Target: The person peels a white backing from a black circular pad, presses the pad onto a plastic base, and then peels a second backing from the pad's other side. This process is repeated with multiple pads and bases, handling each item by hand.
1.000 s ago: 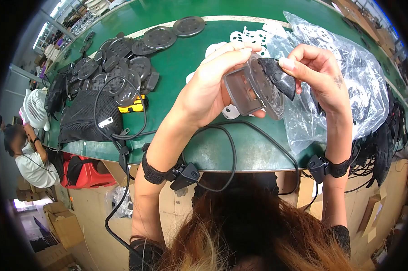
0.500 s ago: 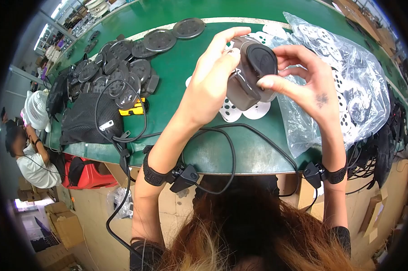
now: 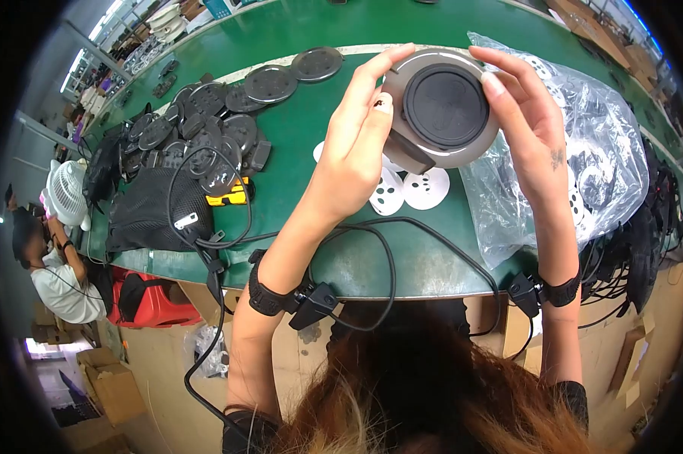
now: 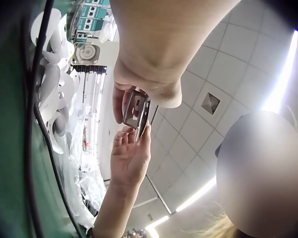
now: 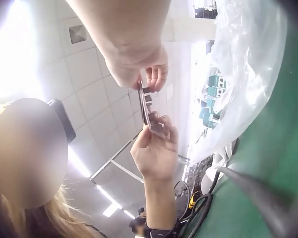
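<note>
Both hands hold a smoky translucent round plastic part (image 3: 462,157) with a box-shaped section at its lower left, raised over the table. A flat black disc (image 3: 447,106) sits on the face turned to the head camera, within the grey rim. My left hand (image 3: 354,151) grips the left side, its thumb near the box section and index finger at the top edge. On the right edge, my right hand (image 3: 534,125) holds the rim between thumb and fingers. From the left wrist, the part (image 4: 134,109) shows side-on between the hands.
Many dark round parts (image 3: 205,113) are heaped at the left, by a black mesh pouch (image 3: 156,216) and a yellow tool (image 3: 230,194). White perforated discs (image 3: 426,189) lie beneath the hands. A clear plastic bag (image 3: 606,151) fills the right; a black cable (image 3: 440,231) loops along the front.
The part has turned from nearly edge-on to face the head camera. The black piece, pinched by my right hand at the side a second ago, now lies against the round face.
</note>
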Available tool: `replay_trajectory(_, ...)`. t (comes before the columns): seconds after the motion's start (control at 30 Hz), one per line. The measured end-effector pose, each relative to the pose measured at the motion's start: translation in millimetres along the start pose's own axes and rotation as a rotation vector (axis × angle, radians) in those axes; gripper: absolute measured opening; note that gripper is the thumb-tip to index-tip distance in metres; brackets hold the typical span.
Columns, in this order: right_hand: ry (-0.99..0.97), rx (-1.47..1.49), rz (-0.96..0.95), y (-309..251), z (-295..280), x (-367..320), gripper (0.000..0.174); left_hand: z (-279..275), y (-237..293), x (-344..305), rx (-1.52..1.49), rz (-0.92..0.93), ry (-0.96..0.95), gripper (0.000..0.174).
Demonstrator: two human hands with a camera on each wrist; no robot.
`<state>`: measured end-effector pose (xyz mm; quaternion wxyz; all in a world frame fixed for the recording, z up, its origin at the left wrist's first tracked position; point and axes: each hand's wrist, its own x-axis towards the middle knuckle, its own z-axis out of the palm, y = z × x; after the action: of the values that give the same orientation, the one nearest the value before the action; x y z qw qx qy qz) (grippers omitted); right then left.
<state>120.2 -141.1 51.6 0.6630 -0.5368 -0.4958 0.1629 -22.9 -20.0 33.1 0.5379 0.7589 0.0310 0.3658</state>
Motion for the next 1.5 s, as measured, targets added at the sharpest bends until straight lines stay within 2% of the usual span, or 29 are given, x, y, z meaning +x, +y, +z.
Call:
replay_trajectory(0.1,-0.008,-0.038,-0.064,3,2,0,0.028,4,-8,2,-0.337,-0.035,0.004,0.039)
replay_trajectory(0.2,0.012,-0.073,-0.102,4,3,-2,0.028,7,-1,-1,-0.154,-0.037,-0.037,0.046)
replay_trajectory(0.23,0.01,-0.041,-0.07,1,4,-2,0.028,8,5,-2,-0.197,-0.097,-0.084,0.057)
replay_trajectory(0.4,-0.021,0.052,0.032,-2,-3,1,0.026,6,6,-3,-0.349,-0.133,-0.134,0.062)
replay_trajectory(0.47,-0.216,0.124,0.276,-4,-12,3,0.027,4,6,-3,-0.301,-0.109,-0.148,0.064)
replay_trajectory(0.57,-0.227,0.15,0.256,3,-16,4,0.03,0,5,-2,-0.371,-0.145,-0.181,0.064)
replay_trajectory(0.63,-0.266,0.189,0.261,3,-17,4,0.03,-1,1,-1,-0.323,-0.094,-0.186,0.065)
replay_trajectory(0.77,-0.223,0.097,0.202,2,-13,3,0.024,-8,-8,2,-0.229,-0.024,-0.219,0.067)
replay_trajectory(0.83,-0.202,0.09,0.183,4,-11,2,0.021,-7,-3,1,-0.247,-0.074,-0.184,0.069)
replay_trajectory(0.9,0.011,-0.141,-0.079,6,-4,3,0.022,-6,0,0,-0.266,-0.126,-0.149,0.072)
replay_trajectory(0.93,0.012,-0.141,-0.08,6,-5,3,0.022,-5,0,1,-0.265,-0.147,-0.149,0.07)
replay_trajectory(1.0,-0.044,-0.63,-0.426,7,-6,4,0.033,-6,-4,1,-0.265,-0.171,-0.15,0.069)
replay_trajectory(1.03,-0.062,-0.712,-0.453,8,-6,3,0.045,-7,-12,1,-0.318,-0.154,-0.155,0.068)
replay_trajectory(1.1,-0.059,-0.801,-0.514,7,-5,2,0.048,-7,-12,1,-0.372,-0.141,-0.162,0.067)
replay_trajectory(1.13,-0.058,-0.891,-0.578,6,-4,1,0.051,-6,-4,1,-0.485,-0.216,-0.158,0.066)
replay_trajectory(1.2,-0.067,-0.889,-0.533,6,-2,-1,0.055,-5,-3,1,-0.597,-0.294,-0.153,0.065)
replay_trajectory(1.27,-0.044,-0.825,-0.508,10,0,-2,0.052,-4,-11,1,-0.454,-0.211,-0.166,0.06)
replay_trajectory(1.5,-0.065,-0.782,-0.573,10,6,-7,0.042,-3,-14,2,-0.423,-0.254,-0.137,0.052)
